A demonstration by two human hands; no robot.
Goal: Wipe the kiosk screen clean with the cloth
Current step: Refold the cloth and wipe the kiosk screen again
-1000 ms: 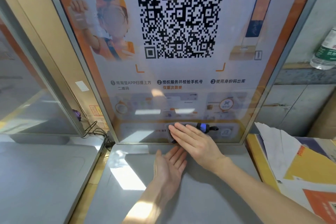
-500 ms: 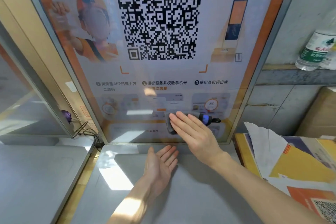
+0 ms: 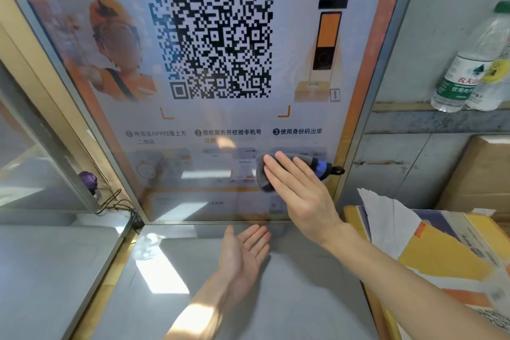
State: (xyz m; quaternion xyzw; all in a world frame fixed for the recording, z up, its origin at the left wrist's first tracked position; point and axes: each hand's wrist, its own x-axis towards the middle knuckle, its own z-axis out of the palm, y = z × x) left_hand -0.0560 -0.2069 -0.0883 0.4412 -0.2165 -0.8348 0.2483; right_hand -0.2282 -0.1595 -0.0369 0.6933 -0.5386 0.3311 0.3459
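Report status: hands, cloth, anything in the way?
Right hand flat, pressing grey cloth on kiosk screen, lower right. Left hand open, palm up, below screen. Nothing blocking.

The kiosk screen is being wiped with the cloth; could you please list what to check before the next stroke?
1. Cloth pressed flat on the kiosk screen: ok.
2. Right hand on the cloth, fingers straight: ok.
3. Left hand off the screen, open, palm up below the frame: ok.
4. Cloth's black loop clear of the frame's right edge: cannot tell.
5. QR code area already wiped: cannot tell.
6. Water bottle on the ledge, apart from the right arm: ok.
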